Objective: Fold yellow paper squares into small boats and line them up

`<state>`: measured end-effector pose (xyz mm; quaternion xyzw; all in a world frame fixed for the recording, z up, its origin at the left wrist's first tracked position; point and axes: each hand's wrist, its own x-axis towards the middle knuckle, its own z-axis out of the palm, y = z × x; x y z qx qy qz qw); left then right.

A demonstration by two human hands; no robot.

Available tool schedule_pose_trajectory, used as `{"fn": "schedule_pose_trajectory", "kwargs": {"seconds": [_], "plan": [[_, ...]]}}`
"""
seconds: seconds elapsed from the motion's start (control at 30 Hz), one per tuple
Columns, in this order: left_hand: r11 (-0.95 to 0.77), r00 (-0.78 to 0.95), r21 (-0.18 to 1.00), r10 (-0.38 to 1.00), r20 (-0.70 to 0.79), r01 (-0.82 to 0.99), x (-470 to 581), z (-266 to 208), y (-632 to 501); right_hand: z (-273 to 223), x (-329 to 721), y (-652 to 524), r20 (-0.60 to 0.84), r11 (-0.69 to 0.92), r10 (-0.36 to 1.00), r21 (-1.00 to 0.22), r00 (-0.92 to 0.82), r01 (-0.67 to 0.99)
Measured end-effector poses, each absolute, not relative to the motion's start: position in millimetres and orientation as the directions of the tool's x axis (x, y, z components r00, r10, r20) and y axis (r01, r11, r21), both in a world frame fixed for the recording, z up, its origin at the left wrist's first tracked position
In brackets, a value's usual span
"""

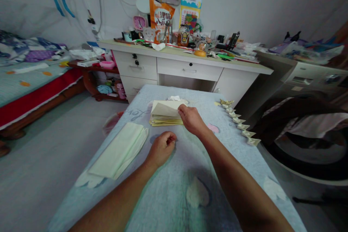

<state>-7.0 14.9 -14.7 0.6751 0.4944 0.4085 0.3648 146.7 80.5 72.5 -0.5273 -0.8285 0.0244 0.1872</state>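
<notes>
My right hand (191,119) pinches the right edge of the top sheet on a stack of yellowish paper (165,120), and that sheet is partly lifted. Nearer to me, my left hand (162,148) rests by the cloth with its fingers curled; whether anything is in them is hidden. To its left lies a pile of longer pale folded paper (119,150). A row of several small folded paper boats (243,127) runs along the table's right edge, with a patterned folded piece (227,102) at the far end.
A pale blue cloth (174,195) covers the table. Behind stands a white desk (187,69) crowded with jars, an orange snack bag (161,20) and a pink clock (139,23). A washing machine (312,76) is at the right, a bed (40,90) at the left.
</notes>
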Motion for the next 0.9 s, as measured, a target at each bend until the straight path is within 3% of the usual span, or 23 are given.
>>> {"fn": "schedule_pose_trajectory", "kwargs": {"seconds": [0.13,0.2,0.3,0.43,0.53,0.6,0.73,0.9], "plan": [[-0.173,0.018,0.946,0.984,0.175,0.275,-8,-20,17,78,177,55,0.389,0.431,0.899,-0.695,-0.204,0.575],[-0.162,-0.024,0.978,0.986,0.166,0.130,-9,-20,17,71,191,44,0.301,0.318,0.948,-0.882,-0.103,0.348],[-0.142,0.036,0.979,0.988,0.149,-0.147,-8,-16,16,50,206,29,0.106,0.105,0.994,-0.992,0.019,0.068],[-0.018,0.124,0.946,0.990,0.061,-0.323,-6,-15,17,19,209,10,-0.100,-0.095,0.995,-0.986,0.031,-0.134],[0.042,0.118,0.957,0.993,-0.008,-0.287,-4,-20,19,1,207,-2,-0.150,-0.149,0.989,-0.982,0.003,-0.113],[0.043,0.109,0.977,0.994,-0.021,-0.211,-4,-24,20,-7,208,-6,-0.144,-0.144,0.990,-0.990,-0.005,-0.014],[-0.032,0.106,0.996,0.994,0.023,0.078,-6,-26,19,-15,217,-6,-0.001,0.015,0.998,-0.971,-0.067,0.238],[-0.140,0.027,0.918,0.990,0.140,0.372,-8,-24,14,-19,228,-3,0.164,0.238,0.965,-0.872,-0.203,0.428]]}}
